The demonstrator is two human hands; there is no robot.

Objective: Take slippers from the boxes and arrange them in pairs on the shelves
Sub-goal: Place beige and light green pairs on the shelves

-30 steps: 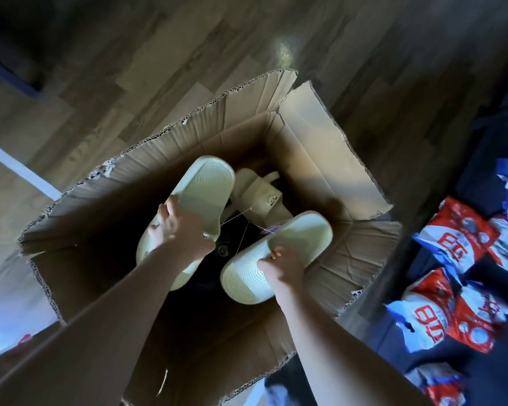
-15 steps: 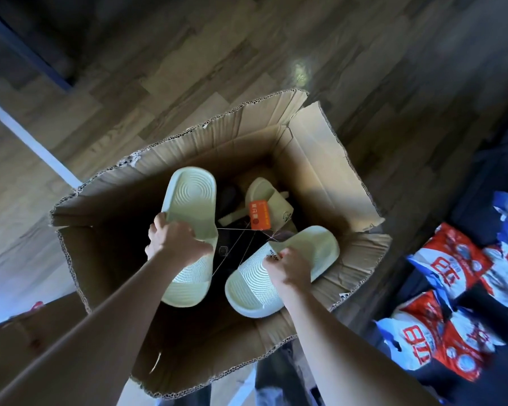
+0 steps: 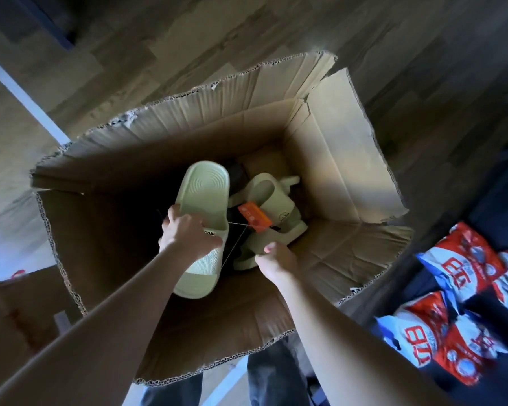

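Since the earlier frame the right hand (image 3: 272, 260) had lowered its pale green foam slipper (image 3: 272, 230) deeper into the open cardboard box (image 3: 349, 159), fingers clamped on its near edge. The left hand (image 3: 188, 234) gripped the sole-up matching slipper (image 3: 201, 227), long axis running near to far, a thin string with an orange tag (image 3: 254, 215) joining the two.

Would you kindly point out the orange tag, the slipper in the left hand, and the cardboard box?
Orange tag (image 3: 254, 215): head view, middle of its face.
Slipper (image 3: 201, 197): head view, ribbed sole above the left hand.
Cardboard box (image 3: 339, 159): head view, bare inner right wall.
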